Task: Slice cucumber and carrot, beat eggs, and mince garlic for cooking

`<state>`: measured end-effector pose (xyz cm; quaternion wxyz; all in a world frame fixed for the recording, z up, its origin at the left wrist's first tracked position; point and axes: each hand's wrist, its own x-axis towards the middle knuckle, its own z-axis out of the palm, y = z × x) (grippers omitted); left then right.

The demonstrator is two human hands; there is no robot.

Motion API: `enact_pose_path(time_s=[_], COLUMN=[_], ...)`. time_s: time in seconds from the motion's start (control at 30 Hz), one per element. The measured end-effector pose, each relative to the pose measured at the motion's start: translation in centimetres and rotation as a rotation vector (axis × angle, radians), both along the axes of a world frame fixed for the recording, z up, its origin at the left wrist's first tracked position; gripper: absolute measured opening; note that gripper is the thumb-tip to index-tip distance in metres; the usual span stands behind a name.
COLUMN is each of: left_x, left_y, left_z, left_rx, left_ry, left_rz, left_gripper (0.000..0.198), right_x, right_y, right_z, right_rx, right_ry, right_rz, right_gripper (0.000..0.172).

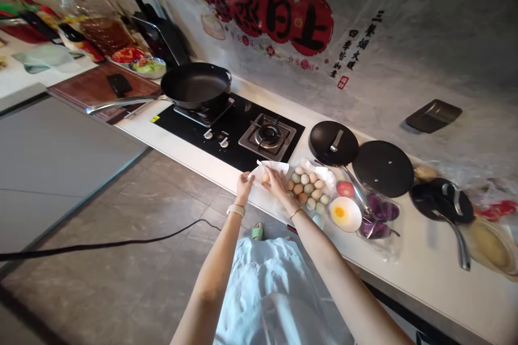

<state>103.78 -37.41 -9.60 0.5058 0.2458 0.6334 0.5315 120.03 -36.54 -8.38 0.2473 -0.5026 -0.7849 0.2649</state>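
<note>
**Tan egg held at the bag's edge**

The fingers of the right hand (pixel 278 183) grasp a small, smooth, pale tan egg (pixel 266 177) at the left edge of a white plastic bag (pixel 272 165). The bag holds brown and greenish eggs (pixel 309 190). The left hand (pixel 244 182) pinches the bag's rim. The bag lies on the white worktop (pixel 424 259), just beside the hob (pixel 238 135).

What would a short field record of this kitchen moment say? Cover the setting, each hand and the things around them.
setting: white counter with a black hob
left hand: pinches the edge of the plastic bag
right hand: fingers on one egg; grip unclear
in the bag: pale, brown and greenish eggs
beside the bag: white bowl holding a cracked egg
on the hob: frying pan
behind the bag: two dark lids
</note>
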Motion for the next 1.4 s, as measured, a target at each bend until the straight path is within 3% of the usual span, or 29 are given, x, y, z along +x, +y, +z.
enact_pose_path(time_s=[0.13,0.27,0.4,0.5,0.63,0.73,0.83,0.93,1.03,1.23,1.4], left_x=[-2.6,-3.7,-4.0,-4.0,-3.3,-2.0,0.1,2.8,5.8,10.4,12.1], left_y=[-0.2,0.6,1.4,1.5,0.9,-0.2,-2.1,-4.8,-7.4,-9.9,-10.4], left_z=[-0.4,-0.8,-1.1,-0.8,-0.2,0.4,1.3,2.7,3.9,4.4,5.0], left_rx=[-0.087,-0.129,-0.147,-0.145,-0.076,0.04,0.141,0.211,0.264,0.346,0.385], left_ry=[0.294,0.461,0.571,0.61,0.677,0.84,0.95,0.976,0.964,0.91,0.815], left_rz=[-0.027,-0.069,-0.075,-0.086,-0.02,0.005,-0.052,-0.102,-0.172,-0.278,-0.344], left_gripper=[0.012,0.013,0.013,0.016,0.038,0.047,0.05,0.048,0.043,0.034,0.033], right_x=[0.1,1.0,1.2,0.5,0.9,3.7,8.4,12.9,14.5,12.0,11.5], right_y=[-0.2,0.0,0.6,1.0,0.2,-2.6,-7.7,-13.3,-16.8,-16.2,-15.5], right_z=[0.1,-0.4,-0.8,0.0,2.3,4.0,4.6,3.9,2.6,1.4,1.4], right_rx=[0.009,0.032,-0.003,-0.077,-0.069,0.045,0.123,0.117,0.006,-0.25,-0.322], right_ry=[-0.016,-0.014,-0.026,-0.05,-0.003,0.14,0.165,-0.091,-0.301,-0.494,-0.501], right_rz=[-0.021,-0.124,-0.137,-0.146,-0.238,-0.404,-0.572,-0.828,-0.842,-0.809,-0.799], right_gripper=[0.067,0.06,0.05,0.045,0.053,0.047,0.036,0.025,0.03,0.034,0.036])
